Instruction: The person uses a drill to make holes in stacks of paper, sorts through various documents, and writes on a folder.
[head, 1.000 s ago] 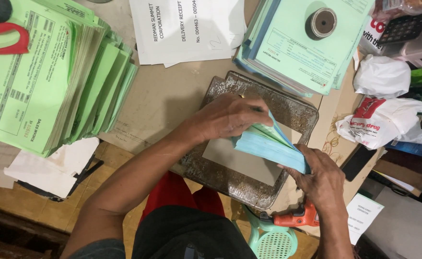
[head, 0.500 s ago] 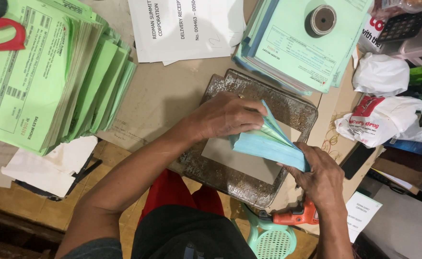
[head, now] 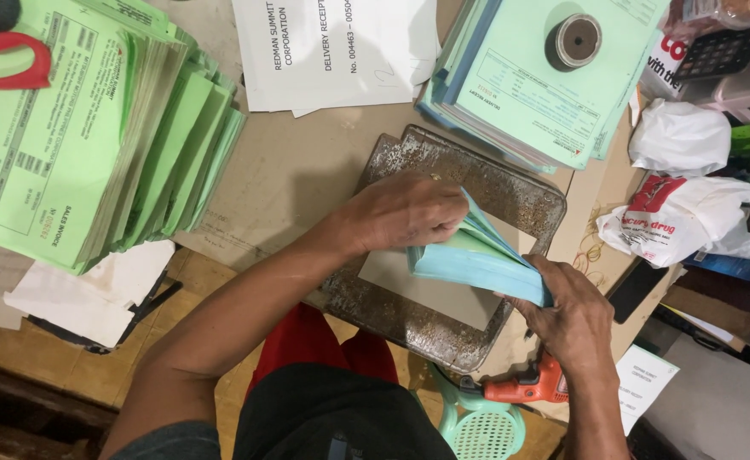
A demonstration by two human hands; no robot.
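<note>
Both hands grip a blue paper stack (head: 477, 255) on the metal tray (head: 520, 196): left hand (head: 405, 209) fans edges, right hand (head: 571, 311) clamps the corner; squaring them likely comes next.

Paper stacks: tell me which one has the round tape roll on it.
The blue-green stack at top right; the tape roll sits on it.

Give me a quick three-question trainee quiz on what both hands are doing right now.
1. True or false: the left hand presses on the blue paper stack.
2. Which holds the stack's near end? A) right hand B) nothing
3. The stack lies over a rusty metal ____.

Key: 1 true; 2 A; 3 tray.
</note>
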